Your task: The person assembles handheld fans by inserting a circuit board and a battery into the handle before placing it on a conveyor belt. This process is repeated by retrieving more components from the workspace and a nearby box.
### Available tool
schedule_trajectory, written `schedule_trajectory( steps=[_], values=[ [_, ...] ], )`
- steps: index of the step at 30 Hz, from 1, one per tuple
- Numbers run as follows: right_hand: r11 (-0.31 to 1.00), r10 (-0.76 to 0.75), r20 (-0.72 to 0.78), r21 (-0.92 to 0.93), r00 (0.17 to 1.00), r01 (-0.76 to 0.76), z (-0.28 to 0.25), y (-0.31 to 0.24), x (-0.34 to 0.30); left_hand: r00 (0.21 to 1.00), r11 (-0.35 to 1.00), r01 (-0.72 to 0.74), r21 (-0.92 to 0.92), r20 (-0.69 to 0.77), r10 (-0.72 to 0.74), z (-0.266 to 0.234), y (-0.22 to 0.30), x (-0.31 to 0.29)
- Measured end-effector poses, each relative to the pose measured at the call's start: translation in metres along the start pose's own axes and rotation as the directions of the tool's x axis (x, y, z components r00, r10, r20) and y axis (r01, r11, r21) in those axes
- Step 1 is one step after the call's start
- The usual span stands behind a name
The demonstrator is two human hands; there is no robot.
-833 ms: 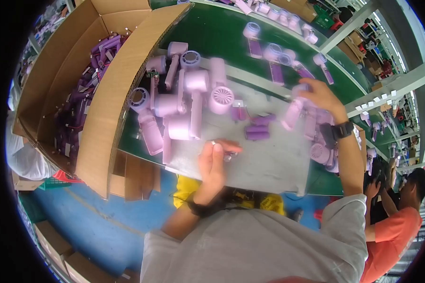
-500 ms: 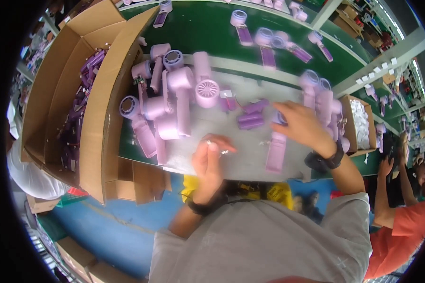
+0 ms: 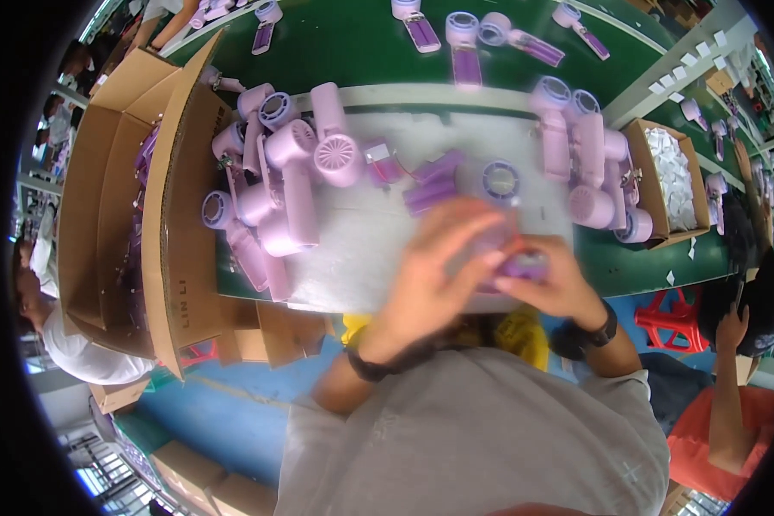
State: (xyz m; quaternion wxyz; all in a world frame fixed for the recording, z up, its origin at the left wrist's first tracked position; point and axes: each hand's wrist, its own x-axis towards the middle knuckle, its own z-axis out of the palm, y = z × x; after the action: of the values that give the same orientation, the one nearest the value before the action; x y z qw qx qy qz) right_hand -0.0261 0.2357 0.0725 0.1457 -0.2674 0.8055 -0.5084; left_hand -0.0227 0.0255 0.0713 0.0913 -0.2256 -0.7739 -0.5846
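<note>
In front of my body, both hands meet over the near edge of the white work mat (image 3: 353, 275). My right hand (image 3: 559, 279) is closed round a purple battery pack (image 3: 525, 265), with a reddish wire beside it. My left hand (image 3: 434, 267) reaches in from the left with curved fingers touching or close to the pack; motion blurs them, so its grip is unclear. Just beyond the hands lies a lilac handheld fan (image 3: 500, 181), its handle mostly hidden under them. More purple battery packs (image 3: 434, 185) and a wired purple pack with a white label (image 3: 382, 163) lie left of it.
Lilac fans (image 3: 297, 189) are heaped on the left, with another group (image 3: 589, 155) at right. A tall cardboard box (image 3: 168, 258) of purple packs stands at far left. A small box of white pieces (image 3: 671, 181) sits right. Fans lie along the green belt (image 3: 361, 60).
My left hand has moved right and my right hand has drawn nearer, so they now work together. The right hand has left the fan's head and now grips a purple pack. The view has shifted.
</note>
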Motion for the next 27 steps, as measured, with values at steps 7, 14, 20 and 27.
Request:
schedule_trajectory(
  steps=[7, 14, 20, 27],
  values=[
    [0.994, 0.106, -0.376, 0.026, 0.920, -0.104, 0.009, 0.029, -0.006, 0.924, 0.931, 0.361, 0.056, 0.115, -0.366, 0.012, -0.037, -0.015],
    [0.993, 0.020, -0.404, -0.096, 0.915, -0.064, 0.031, 0.019, -0.007, 0.905, 0.936, 0.346, 0.064, 0.239, -0.351, 0.002, -0.026, -0.027],
    [0.945, -0.257, -0.303, -0.277, 0.917, 0.173, 0.037, 0.019, 0.000, 0.980, 0.987, 0.117, 0.111, 0.145, -0.133, 0.005, -0.030, -0.035],
    [0.941, -0.262, -0.328, -0.294, 0.907, 0.166, 0.045, 0.023, -0.003, 0.964, 0.976, 0.189, 0.104, 0.170, -0.205, 0.003, -0.021, -0.039]
  ],
)
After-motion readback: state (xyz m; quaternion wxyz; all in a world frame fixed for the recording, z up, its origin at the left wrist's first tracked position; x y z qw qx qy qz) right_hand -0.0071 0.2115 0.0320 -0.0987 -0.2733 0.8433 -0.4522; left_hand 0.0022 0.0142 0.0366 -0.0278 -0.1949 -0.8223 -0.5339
